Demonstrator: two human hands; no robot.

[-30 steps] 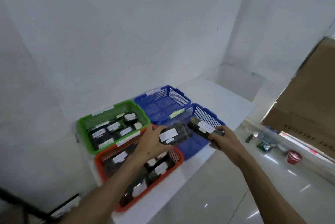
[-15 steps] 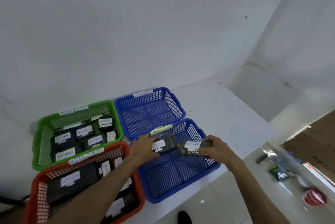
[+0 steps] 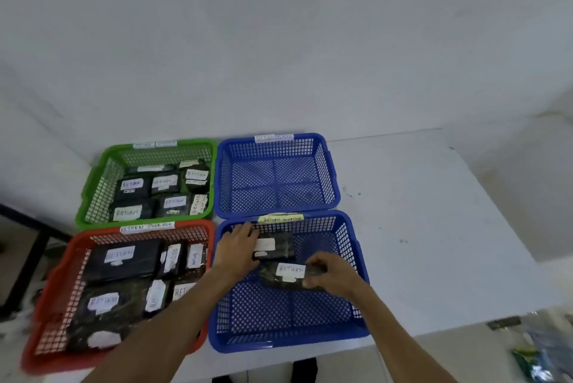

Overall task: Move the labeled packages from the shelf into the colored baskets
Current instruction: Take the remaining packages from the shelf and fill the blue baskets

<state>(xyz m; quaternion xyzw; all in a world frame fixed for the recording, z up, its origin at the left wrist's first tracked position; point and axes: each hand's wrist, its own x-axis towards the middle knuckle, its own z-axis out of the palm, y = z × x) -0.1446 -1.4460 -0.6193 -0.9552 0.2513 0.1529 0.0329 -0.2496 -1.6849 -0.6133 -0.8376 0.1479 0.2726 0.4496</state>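
White wall fills the background, and a white table (image 3: 418,227) sits up against it with four mesh baskets packed in a two-by-two block toward its left edge. Only one view to go on, the head camera looking down.

Far left is the green basket (image 3: 96,184), holding a bunch of dark packages with white labels, most reading RETURN. Right beside it at the far edge is an empty blue basket (image 3: 331,172) with a paper tag on its far rim. Near left is the red basket (image 3: 59,283), tagged RETURN OVERDUE on its far rim and pretty full of dark labeled packages too, including a big flat one at its far left corner.

The action is in the near blue basket (image 3: 356,305), which sits at the table's near edge and has a yellowish RETURN OVERDUE tag on its far rim. Both hands are inside it. The left hand (image 3: 237,251) lies flat-ish on the left end of a dark package (image 3: 279,247) with a white label, in the basket's far left part; fingers look fairly straight, pressing on it rather than wrapped round it. The right hand (image 3: 333,274) has its fingers curled onto the right end of a second dark package (image 3: 285,274) labeled RETURN, just nearer than the first one. I can't tell if that one is resting on the basket floor yet.

Off the table's right near corner there's some colourful blurry clutter (image 3: 539,354) on the floor.
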